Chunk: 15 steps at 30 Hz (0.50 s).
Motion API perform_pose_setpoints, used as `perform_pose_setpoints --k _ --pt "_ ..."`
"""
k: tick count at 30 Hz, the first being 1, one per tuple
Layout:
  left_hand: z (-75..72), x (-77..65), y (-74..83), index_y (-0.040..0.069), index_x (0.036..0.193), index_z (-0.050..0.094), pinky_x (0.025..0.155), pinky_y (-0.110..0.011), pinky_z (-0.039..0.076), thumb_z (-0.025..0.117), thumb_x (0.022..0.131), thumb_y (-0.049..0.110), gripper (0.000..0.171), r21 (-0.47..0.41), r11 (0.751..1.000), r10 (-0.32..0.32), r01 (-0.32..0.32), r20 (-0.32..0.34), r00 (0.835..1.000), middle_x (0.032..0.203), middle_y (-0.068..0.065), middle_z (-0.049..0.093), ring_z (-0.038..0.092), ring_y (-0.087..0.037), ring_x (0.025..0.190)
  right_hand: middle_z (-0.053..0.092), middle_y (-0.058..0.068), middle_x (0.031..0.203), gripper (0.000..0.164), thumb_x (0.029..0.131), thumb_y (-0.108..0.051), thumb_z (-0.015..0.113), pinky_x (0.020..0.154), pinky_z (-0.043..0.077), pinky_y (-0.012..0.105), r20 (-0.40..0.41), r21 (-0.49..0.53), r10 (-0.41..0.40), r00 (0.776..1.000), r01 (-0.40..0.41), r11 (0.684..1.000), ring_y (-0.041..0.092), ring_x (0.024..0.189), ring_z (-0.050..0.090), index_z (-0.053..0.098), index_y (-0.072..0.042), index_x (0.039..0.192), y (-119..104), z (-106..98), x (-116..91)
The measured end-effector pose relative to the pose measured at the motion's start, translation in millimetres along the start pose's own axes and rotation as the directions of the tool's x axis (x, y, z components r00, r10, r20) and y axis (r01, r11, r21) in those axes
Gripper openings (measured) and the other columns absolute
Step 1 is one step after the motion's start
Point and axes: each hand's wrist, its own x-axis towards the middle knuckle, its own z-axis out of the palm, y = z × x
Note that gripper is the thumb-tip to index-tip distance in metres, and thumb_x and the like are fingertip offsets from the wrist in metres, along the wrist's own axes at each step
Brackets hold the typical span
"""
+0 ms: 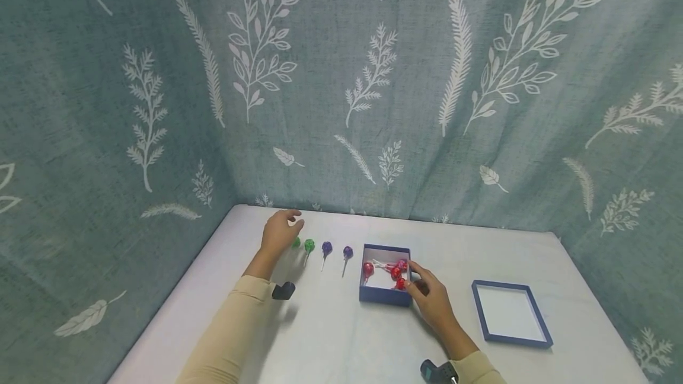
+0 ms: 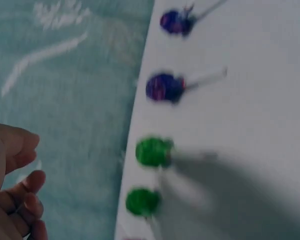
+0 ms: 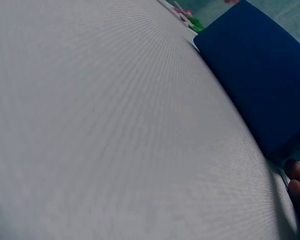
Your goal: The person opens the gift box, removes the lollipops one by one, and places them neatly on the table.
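Note:
My left hand (image 1: 280, 231) hovers above the left end of a lollipop row, fingers loosely bent, with nothing visible between them. Near it lie two green lollipops, one (image 1: 309, 245) in plain sight and another (image 2: 142, 201) partly behind the hand in the head view. Two purple lollipops (image 1: 326, 247) continue the row rightward, sticks pointing toward me. My right hand (image 1: 433, 298) holds the right wall of a blue open box (image 1: 385, 296), thumb and fingers at its rim. Inside the box are several red and pink lollipops (image 1: 395, 273).
A blue-rimmed box lid (image 1: 516, 338) with a white inside lies to the right on the white table (image 1: 331, 336). Green curtains (image 1: 341, 153) with white leaf patterns stand behind the table and along its sides.

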Motion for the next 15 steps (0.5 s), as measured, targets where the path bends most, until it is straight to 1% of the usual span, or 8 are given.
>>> perform_pose_setpoints --k 4,6,7,9,12,14,15 --pt "11.1 -4.5 19.4 0.01 0.115 0.069 0.083 -0.047 0.047 0.066 0.091 0.026 0.029 0.021 0.996 0.091 -0.092 0.029 0.995 0.105 -0.011 0.067 0.061 -0.03 0.096 0.059 0.004 0.132 0.047 0.094 -0.022 0.064 0.083 0.051 0.04 0.005 -0.003 0.003 1.0 -0.003 1.0 0.016 0.092 0.061 0.055 -0.019 0.139 -1 0 1" --pt "16.7 -8.6 29.2 0.01 0.114 0.07 0.083 -0.046 0.047 0.067 0.091 0.024 0.027 0.02 0.989 0.147 -0.148 0.053 0.988 0.102 -0.01 0.068 0.062 -0.029 0.093 0.058 0.005 0.133 0.047 0.094 -0.022 0.064 0.084 0.05 0.041 0.004 -0.007 0.005 1.0 -0.005 1.0 0.017 0.094 0.061 0.055 -0.018 0.139 -1 0 1" --pt "19.8 -10.7 33.6 0.01 0.113 0.07 0.081 -0.045 0.048 0.067 0.09 0.023 0.027 0.015 0.984 0.174 -0.176 0.064 0.983 0.101 -0.009 0.068 0.062 -0.027 0.088 0.058 0.005 0.133 0.047 0.094 -0.022 0.064 0.085 0.05 0.042 0.005 -0.007 0.007 1.0 -0.007 1.0 0.017 0.095 0.061 0.055 -0.018 0.139 -1 0 1" --pt "25.2 -15.8 43.1 0.01 0.113 0.07 0.074 -0.042 0.048 0.068 0.089 0.022 0.026 0.003 0.974 0.226 -0.227 0.09 0.97 0.098 -0.007 0.069 0.061 -0.023 0.078 0.058 0.005 0.133 0.047 0.094 -0.022 0.064 0.086 0.05 0.043 0.007 -0.011 0.013 1.0 -0.013 1.0 0.018 0.096 0.061 0.055 -0.018 0.139 -1 1 0" --pt "32.9 -23.1 58.6 0.011 0.114 0.07 0.068 -0.036 0.046 0.068 0.09 0.022 0.026 -0.019 0.956 0.291 -0.291 0.135 0.947 0.095 -0.002 0.07 0.056 -0.017 0.071 0.058 0.005 0.133 0.046 0.094 -0.022 0.064 0.086 0.05 0.043 0.006 -0.011 0.015 1.0 -0.015 1.0 0.017 0.095 0.061 0.055 -0.018 0.139 0 1 1" --pt "38.2 -27.7 69.1 0.011 0.113 0.07 0.068 -0.034 0.046 0.068 0.09 0.022 0.026 -0.032 0.942 0.335 -0.334 0.163 0.928 0.093 0.0 0.07 0.058 -0.016 0.074 0.058 0.004 0.133 0.046 0.094 -0.022 0.064 0.086 0.05 0.042 0.002 -0.015 0.009 1.0 -0.009 1.0 0.016 0.094 0.06 0.055 -0.018 0.139 2 2 1" --pt "41.0 -29.9 73.8 0.011 0.112 0.071 0.069 -0.033 0.046 0.069 0.09 0.022 0.025 -0.038 0.932 0.361 -0.361 0.178 0.915 0.092 0.002 0.07 0.059 -0.017 0.077 0.058 0.004 0.132 0.046 0.094 -0.022 0.064 0.085 0.05 0.042 -0.001 -0.015 0.007 1.0 -0.007 1.0 0.016 0.093 0.06 0.055 -0.019 0.139 2 2 1"
